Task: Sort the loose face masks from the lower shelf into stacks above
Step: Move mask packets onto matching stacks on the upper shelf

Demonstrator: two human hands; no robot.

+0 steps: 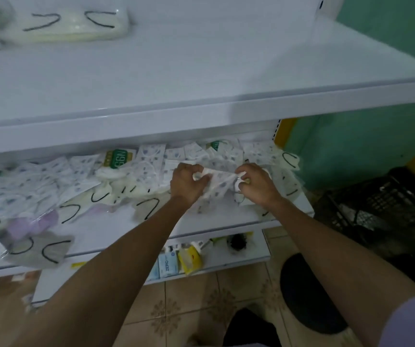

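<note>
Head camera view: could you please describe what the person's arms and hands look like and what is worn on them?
The left forearm and right forearm are bare. The left hand and right hand wear no gloves, and neither wrist shows a watch or bracelet. A pale whitish sleeve edge covers the right upper arm at the lower right corner.

Dim, bluish light; soft blur; wide-angle bending at edges.

Wrapped face masks (51, 186), patterned white or cream with black loops, lie scattered on the lower shelf (106, 230); a cream stack (76, 23) lies on the upper shelf (201, 58).
</note>
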